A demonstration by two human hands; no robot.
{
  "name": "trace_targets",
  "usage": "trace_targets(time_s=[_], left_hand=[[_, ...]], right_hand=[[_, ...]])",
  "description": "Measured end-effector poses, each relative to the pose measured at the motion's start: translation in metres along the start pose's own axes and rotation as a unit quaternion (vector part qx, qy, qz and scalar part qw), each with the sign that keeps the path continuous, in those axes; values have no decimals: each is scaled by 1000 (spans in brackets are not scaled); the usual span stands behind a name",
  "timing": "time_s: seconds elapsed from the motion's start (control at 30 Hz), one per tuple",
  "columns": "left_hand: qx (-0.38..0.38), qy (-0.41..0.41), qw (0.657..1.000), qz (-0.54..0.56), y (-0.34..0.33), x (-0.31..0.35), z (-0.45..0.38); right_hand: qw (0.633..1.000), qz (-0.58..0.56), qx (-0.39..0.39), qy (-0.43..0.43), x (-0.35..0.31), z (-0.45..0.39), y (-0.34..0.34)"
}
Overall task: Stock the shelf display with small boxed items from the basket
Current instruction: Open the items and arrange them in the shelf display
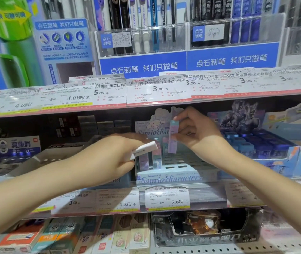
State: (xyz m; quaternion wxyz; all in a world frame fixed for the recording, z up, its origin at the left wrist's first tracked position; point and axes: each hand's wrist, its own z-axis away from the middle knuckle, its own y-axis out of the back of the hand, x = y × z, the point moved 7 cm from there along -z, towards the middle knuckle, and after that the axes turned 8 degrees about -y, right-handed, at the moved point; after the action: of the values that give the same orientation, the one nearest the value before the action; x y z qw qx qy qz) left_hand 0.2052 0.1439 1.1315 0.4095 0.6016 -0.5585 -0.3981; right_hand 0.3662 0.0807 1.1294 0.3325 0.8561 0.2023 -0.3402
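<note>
The pale-blue slotted cardboard display tray (175, 167) is barely filled: a few pastel boxes (150, 159) stand at its left, most slots bare. Above it, the right hand (197, 131) pinches an upright lilac-and-teal small box (173, 137); the left hand (113, 158) grips a tilted white box (144, 148). No basket shows.

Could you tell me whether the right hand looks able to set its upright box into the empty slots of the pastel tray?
Probably yes: the right hand holds the lilac box directly above the tray's open slots, with nothing between.
</note>
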Motion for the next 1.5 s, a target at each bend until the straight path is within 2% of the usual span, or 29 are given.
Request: trace_targets(time_s=[0.3, 0.5, 0.67, 0.93, 1.2, 1.27, 1.37, 1.43, 1.5], left_hand=[[-76, 17, 997, 0, -11, -9, -2], [-88, 24, 996, 11, -11, -11, -3], [-91, 30, 995, 2, -12, -12, -4], [-94, 23, 995, 8, -9, -10, -3], [-89, 26, 996, 13, -7, -9, -3], [-47, 33, 998, 14, -1, -6, -3], [68, 19, 997, 30, 12, -1, -3], [94, 5, 995, 42, 14, 1, -2], [82, -1, 994, 71, 10, 4, -1]], right_hand=[[1000, 1, -31, 0, 15, -4, -21], [997, 22, -76, -8, 16, 0, -27], [993, 96, 12, 70, 7, 9, -14], [988, 143, 15, 58, 5, 2, -11], [978, 190, -78, 35, 10, 8, -18], [982, 172, -59, 39, 2, 10, -11], [996, 60, -8, 67, -22, 24, -2], [996, -51, -39, 59, -38, 35, -7], [988, -119, -73, 60, -51, 42, -14]])
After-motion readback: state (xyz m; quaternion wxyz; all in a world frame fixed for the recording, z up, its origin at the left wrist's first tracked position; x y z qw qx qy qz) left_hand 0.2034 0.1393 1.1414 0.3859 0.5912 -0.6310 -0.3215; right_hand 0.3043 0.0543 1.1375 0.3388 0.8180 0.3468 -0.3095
